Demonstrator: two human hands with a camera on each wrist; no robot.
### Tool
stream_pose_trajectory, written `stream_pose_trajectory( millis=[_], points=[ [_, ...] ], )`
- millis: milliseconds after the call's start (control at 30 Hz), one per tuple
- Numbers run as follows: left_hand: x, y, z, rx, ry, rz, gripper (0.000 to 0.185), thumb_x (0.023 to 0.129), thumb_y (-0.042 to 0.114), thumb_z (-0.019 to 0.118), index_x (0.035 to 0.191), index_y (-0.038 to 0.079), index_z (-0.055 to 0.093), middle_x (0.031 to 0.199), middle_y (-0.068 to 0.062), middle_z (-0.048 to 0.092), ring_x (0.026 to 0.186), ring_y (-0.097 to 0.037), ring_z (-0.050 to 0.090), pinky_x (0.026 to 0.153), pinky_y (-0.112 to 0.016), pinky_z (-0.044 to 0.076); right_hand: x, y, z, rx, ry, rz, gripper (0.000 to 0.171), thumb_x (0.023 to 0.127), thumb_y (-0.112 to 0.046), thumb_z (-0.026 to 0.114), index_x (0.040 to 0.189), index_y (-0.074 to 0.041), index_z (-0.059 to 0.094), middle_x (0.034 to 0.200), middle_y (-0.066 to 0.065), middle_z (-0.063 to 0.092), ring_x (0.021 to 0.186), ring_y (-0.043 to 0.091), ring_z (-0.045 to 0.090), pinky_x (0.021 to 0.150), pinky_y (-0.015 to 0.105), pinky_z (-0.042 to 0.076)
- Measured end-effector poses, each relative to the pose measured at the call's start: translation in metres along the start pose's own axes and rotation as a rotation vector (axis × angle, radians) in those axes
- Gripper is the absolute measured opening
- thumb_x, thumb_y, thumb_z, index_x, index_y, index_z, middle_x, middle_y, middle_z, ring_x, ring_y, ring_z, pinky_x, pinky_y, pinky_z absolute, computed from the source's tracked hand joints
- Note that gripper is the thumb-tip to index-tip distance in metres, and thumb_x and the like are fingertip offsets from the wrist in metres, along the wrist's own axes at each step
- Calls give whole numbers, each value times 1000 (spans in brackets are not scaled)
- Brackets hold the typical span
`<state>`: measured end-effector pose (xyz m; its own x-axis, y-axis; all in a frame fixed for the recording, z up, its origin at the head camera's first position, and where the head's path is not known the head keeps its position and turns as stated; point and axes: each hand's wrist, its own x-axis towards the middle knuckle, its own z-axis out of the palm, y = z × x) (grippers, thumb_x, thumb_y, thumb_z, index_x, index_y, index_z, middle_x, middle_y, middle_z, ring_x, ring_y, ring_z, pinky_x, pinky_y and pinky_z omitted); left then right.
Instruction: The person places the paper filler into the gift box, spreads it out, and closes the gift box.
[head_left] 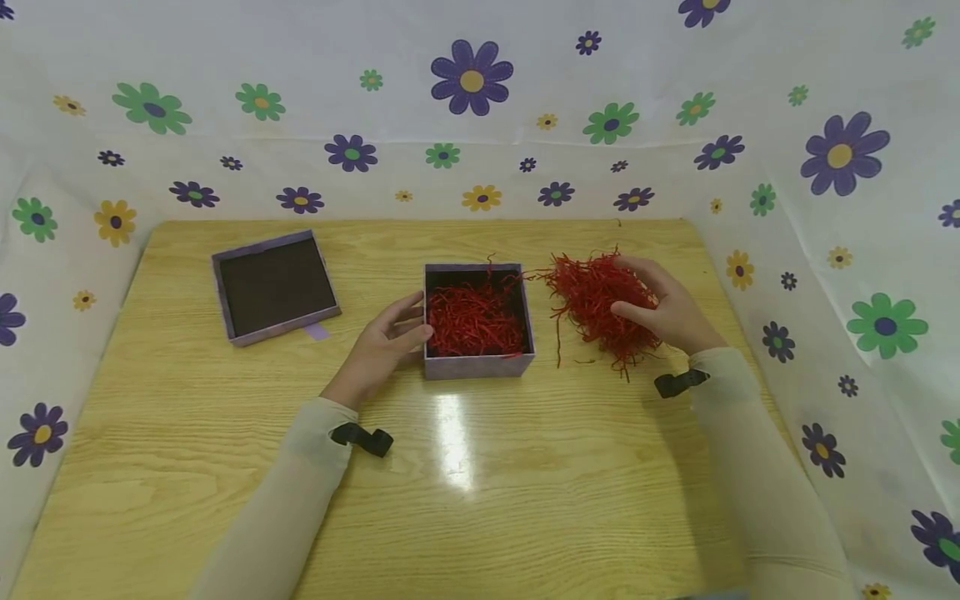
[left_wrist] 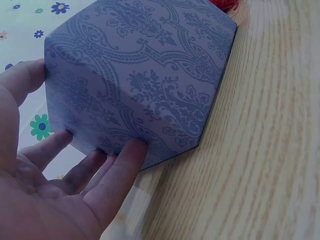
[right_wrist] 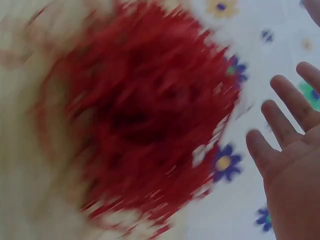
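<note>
My left grip [head_left: 381,352] is relaxed and spread, not clenched: the fingers [left_wrist: 120,180] are only gently bent, their tips touching the patterned outer wall of the purple box [head_left: 480,367], and the thumb lies by its left side, near the lower left corner. The box stands upright at the middle of the frame, mouth facing up, its front wall running level across; the rim looks close to square, so I cannot tell a long axis. Red paper shreds [head_left: 476,321] lie inside it. My right grip [head_left: 671,312] is released, thumb and fingers held wide apart at the right side of a loose red heap [head_left: 600,304], right of centre; in the right wrist view the heap is blurred and a gap shows between it and my straight fingers, though I cannot tell whether the thumb touches any strands. The heap's spread slants from upper left to lower right, and a few strands trail left to the box. At upper left a shallow lid [head_left: 279,283] lies on the tabletop [head_left: 525,500], dark inside facing up, turned askew, a purple tab [head_left: 317,332] showing below its lower edge.
</note>
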<state>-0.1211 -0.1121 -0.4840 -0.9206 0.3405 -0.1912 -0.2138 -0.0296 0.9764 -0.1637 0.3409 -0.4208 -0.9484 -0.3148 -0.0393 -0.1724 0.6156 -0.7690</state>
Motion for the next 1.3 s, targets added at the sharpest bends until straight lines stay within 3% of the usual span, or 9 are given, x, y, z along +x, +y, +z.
stream_pose_trajectory(
  millis=[67,200,300,500,600,733,933,1133,1300],
  points=[
    [0,-1,-1,2,-1,0,69,102,30,69,162,24,37,159,-12,41,143,-32,45,111,-52,47,-2,12,-1,5,4,34,73,97,-24,76,160,-18,40,165,7,34,154,38,25,121,68,21],
    [0,-2,-2,1,-1,1,69,101,31,70,161,24,37,158,-11,41,142,-31,46,110,-53,48,1,33,5,123,-7,69,76,98,-20,74,163,-16,34,167,8,31,154,36,27,123,62,24],
    [0,-3,-3,-5,-2,1,69,101,31,70,162,23,37,158,-11,41,142,-31,46,110,-53,48,4,43,11,177,-22,109,80,99,-19,73,165,-22,28,169,8,28,154,34,28,123,59,25],
    [1,-3,-2,-11,-5,-8,69,102,29,69,162,22,37,159,-12,40,143,-31,45,111,-51,47,5,50,24,83,-65,192,84,98,-32,74,166,-34,24,171,10,18,155,41,21,122,64,22],
    [1,-3,-1,-19,-3,-14,68,102,28,70,161,23,37,158,-12,41,142,-31,47,110,-49,49,4,52,30,33,-77,182,81,99,-33,73,165,-30,27,171,11,19,153,44,22,119,68,25],
    [1,-3,0,-20,1,-8,68,101,28,70,161,23,38,157,-11,42,140,-31,49,108,-45,51,7,58,34,-44,-71,103,73,100,-26,72,162,-16,36,167,16,30,152,44,26,119,68,24],
    [0,-4,-1,-27,13,6,69,100,27,72,161,22,39,157,-10,43,138,-30,49,107,-45,51,10,64,36,-115,2,57,54,101,-13,69,150,-2,51,154,23,46,145,45,38,118,64,30],
    [1,-3,0,-28,10,8,68,101,25,71,160,21,39,156,-12,43,139,-30,49,104,-36,54,4,64,35,-63,124,66,39,100,-6,67,139,-1,62,144,22,56,138,44,47,113,63,39],
    [1,-3,-1,-29,9,1,69,101,26,70,162,22,37,158,-11,41,140,-31,48,107,-44,52,1,59,31,-81,175,49,34,100,-6,67,134,-3,65,139,19,60,131,40,54,108,61,44]
  ],
)
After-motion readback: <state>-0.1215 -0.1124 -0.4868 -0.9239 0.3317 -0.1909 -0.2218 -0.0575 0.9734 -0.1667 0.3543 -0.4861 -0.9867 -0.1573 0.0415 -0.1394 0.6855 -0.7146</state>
